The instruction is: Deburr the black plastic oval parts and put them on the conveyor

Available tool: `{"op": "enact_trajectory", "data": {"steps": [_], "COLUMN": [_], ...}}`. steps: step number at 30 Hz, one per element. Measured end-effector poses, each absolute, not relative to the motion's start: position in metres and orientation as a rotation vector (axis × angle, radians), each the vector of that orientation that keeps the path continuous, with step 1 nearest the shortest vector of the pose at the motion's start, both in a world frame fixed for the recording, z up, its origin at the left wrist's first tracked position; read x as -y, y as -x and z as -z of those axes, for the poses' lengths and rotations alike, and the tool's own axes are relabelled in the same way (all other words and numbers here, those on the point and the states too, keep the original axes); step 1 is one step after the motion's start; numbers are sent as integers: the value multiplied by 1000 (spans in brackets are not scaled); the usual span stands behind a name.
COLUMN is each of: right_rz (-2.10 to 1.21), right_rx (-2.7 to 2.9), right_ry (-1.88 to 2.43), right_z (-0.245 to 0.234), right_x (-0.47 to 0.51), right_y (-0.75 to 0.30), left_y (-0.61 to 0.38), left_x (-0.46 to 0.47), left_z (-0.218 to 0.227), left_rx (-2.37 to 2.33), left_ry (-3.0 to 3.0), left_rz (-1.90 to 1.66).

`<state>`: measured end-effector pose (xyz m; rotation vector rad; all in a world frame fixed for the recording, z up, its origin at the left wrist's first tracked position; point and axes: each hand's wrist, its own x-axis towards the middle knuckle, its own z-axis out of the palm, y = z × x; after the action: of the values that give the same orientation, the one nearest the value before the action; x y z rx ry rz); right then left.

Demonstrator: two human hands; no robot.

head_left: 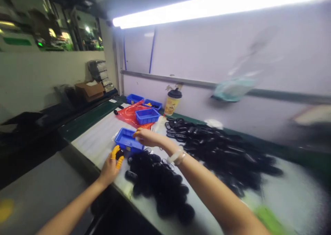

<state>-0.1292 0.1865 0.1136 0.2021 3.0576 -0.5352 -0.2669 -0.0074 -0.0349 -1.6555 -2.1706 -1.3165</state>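
My left hand [111, 164], with orange finger cots on thumb and forefinger, pinches a small black part [119, 154] at the near edge of the bench. My right hand [146, 136] reaches across to the rim of a blue tray [123, 139], its fingers curled together; what they hold is too small to make out. A bracelet sits on that wrist. A heap of black oval parts [157, 180] lies just right of my left hand. A bigger heap of black parts [222, 149] spreads behind my right forearm.
Further blue trays [147, 115] stand on a red sheet [126, 113] at the back left, beside a yellow cup with a dark lid [172, 102]. A white wall runs behind the bench under a bright strip light. A cardboard box [89, 90] sits far left.
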Motion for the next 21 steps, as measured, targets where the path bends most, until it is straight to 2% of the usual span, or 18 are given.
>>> {"op": "enact_trajectory", "data": {"steps": [2, 4, 6, 9, 12, 16, 21], "right_rz": [611, 821, 1421, 2554, 3210, 3492, 3642], "right_rx": [-3195, -3310, -3294, -2690, -1985, -1570, -1480], "right_ry": [-211, -156, -55, -263, -641, -873, -972], "right_z": [-126, -134, -135, -123, -109, -98, -86], "right_x": [-178, -164, -145, -110, -76, -46, -19], "right_y": [96, 56, 14, -41, -75, -100, -114], "left_y": [269, 270, 267, 244, 202, 143, 93], "left_x": [8, 10, 15, 23, 29, 34, 42], "left_z": [33, 29, 22, 6, -17, -40, -38], "left_rx": [2191, 2177, 2147, 2045, 1876, 1855, 1725], "left_ry": [1583, 1519, 1521, 1606, 1684, 1845, 2164], "left_rz": [1401, 1490, 1541, 1652, 2001, 2239, 2441]}}
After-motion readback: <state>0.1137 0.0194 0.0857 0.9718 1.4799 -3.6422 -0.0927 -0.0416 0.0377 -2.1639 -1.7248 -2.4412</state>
